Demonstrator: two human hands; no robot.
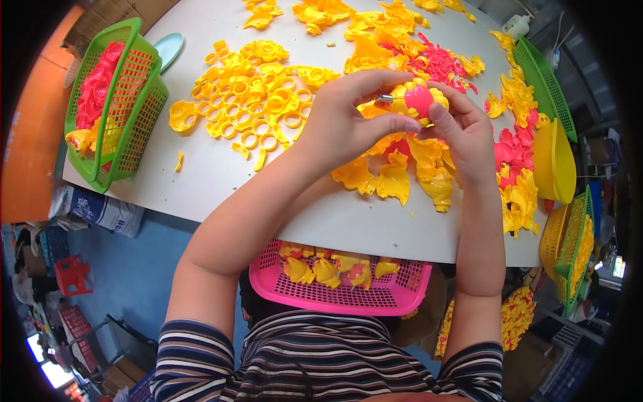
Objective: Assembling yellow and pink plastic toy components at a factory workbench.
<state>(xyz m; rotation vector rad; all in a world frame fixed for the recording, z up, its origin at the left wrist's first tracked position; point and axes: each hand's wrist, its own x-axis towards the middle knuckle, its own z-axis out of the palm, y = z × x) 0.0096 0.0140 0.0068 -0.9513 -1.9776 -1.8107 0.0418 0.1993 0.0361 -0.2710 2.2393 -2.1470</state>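
Above the white table (181,195), my left hand (345,117) and my right hand (469,130) are both closed on a small rounded yellow-and-pink plastic toy piece (419,99). A short metal pin (384,98) sticks out of its left side. The fingertips partly hide the piece. Below and beside my hands lie curved yellow plastic shells (393,181). Left of my left forearm spread many yellow plastic rings (249,139). Beyond my hands is a heap of pink plastic pieces (442,61).
A pink basket (402,305) holding yellow-and-pink pieces (326,272) sits under the near table edge. Green baskets (137,127) stand at the left, beside a pale blue dish (169,51). At the right are a yellow bowl (556,161) and another green basket (546,87).
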